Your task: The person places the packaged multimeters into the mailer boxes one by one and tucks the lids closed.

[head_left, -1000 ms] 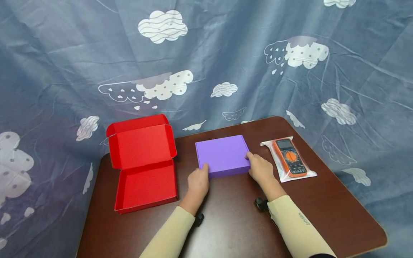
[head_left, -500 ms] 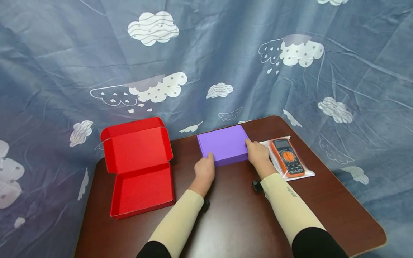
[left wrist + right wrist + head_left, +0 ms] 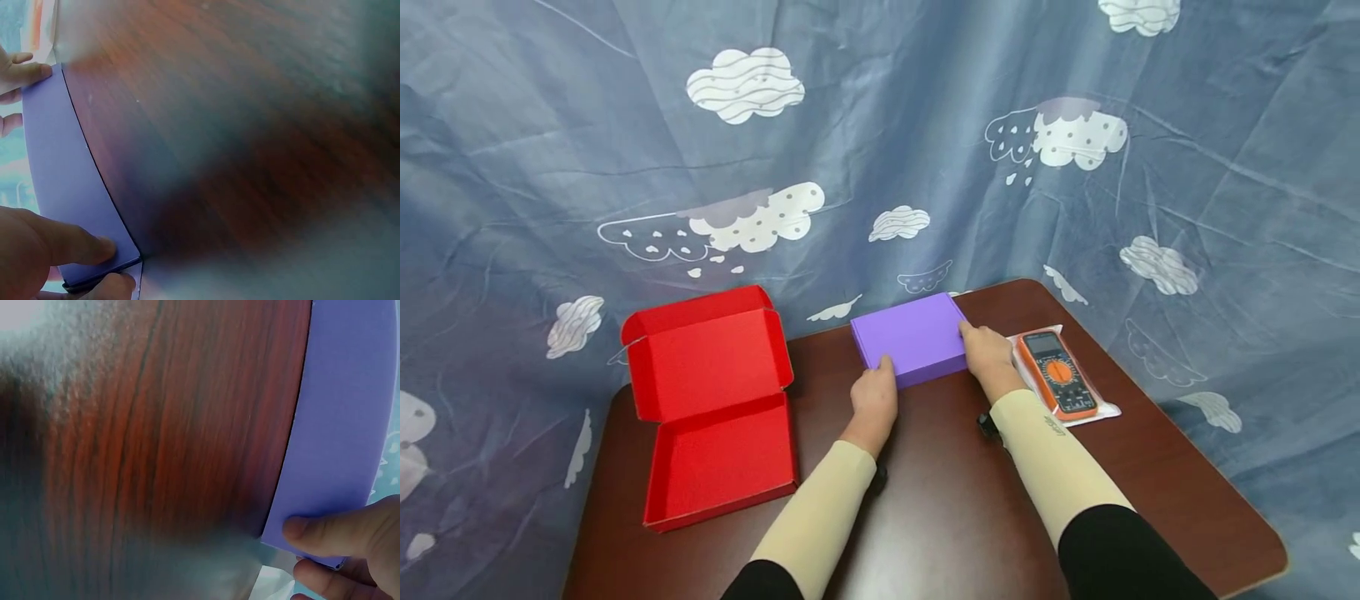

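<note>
A closed purple box (image 3: 913, 336) lies flat near the far edge of the table, its lid down. My left hand (image 3: 876, 398) grips its near left corner, the thumb on the front face and fingers around the side, as the left wrist view shows. At the near right corner my right hand (image 3: 988, 357) holds the box the same way; in the right wrist view the thumb (image 3: 312, 530) presses the purple front face. Further left stands a red box (image 3: 718, 454) with its lid raised, nothing inside it. Just right of my right hand lies an orange multimeter (image 3: 1057, 372) in a clear bag.
The brown table (image 3: 940, 500) has rounded corners and a back edge close to the purple box. Behind it hangs a blue curtain (image 3: 850, 108) with white clouds. Each wrist wears a small black camera, such as the right wrist camera (image 3: 988, 426).
Both hands have pushed the purple box away from me toward the back edge of the table. They keep their hold on it. The red box and the multimeter stay put as the view shifts.
</note>
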`<control>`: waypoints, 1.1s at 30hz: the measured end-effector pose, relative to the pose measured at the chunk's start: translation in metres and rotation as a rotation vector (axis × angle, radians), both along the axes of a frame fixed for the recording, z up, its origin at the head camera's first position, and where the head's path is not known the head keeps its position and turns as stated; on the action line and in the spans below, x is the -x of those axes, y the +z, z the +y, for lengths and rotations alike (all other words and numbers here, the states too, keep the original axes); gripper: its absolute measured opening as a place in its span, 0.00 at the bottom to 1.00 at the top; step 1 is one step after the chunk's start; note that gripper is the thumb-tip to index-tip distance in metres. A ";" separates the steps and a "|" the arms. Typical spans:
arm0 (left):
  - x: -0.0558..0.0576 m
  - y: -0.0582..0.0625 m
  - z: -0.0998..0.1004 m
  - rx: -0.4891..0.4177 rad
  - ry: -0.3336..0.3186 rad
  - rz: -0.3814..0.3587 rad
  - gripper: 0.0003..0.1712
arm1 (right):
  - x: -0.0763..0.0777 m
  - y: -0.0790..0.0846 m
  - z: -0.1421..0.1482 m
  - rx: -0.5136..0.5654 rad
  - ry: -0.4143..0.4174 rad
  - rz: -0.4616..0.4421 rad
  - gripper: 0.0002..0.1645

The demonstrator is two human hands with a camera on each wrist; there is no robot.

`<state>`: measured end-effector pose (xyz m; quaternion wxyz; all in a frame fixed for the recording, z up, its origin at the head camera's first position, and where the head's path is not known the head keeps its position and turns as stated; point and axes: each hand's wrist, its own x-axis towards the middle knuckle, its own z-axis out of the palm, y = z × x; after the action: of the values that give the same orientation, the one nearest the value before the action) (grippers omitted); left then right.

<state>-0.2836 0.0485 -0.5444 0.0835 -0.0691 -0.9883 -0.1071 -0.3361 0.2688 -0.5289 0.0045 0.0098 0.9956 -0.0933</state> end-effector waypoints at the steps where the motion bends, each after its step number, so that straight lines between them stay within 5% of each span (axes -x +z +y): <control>1: -0.002 0.000 0.001 0.000 -0.001 0.011 0.06 | -0.001 0.000 0.000 -0.005 -0.002 -0.001 0.16; 12: -0.010 -0.001 0.010 -0.024 -0.039 0.061 0.05 | -0.020 0.008 0.013 -0.100 0.035 -0.023 0.20; 19: 0.001 0.005 -0.002 -0.037 -0.034 0.016 0.04 | -0.022 0.023 0.036 -0.120 0.046 -0.038 0.44; 25: -0.005 0.004 -0.005 -0.044 -0.030 -0.052 0.07 | -0.045 0.030 0.087 -0.049 -0.111 -0.007 0.42; 33: -0.012 0.001 -0.009 -0.084 -0.013 -0.132 0.25 | -0.069 0.022 0.125 0.121 -0.315 -0.242 0.54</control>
<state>-0.2714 0.0392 -0.5429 0.0202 -0.0650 -0.9858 -0.1532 -0.2666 0.3938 -0.5066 0.1098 0.1760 0.9666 -0.1506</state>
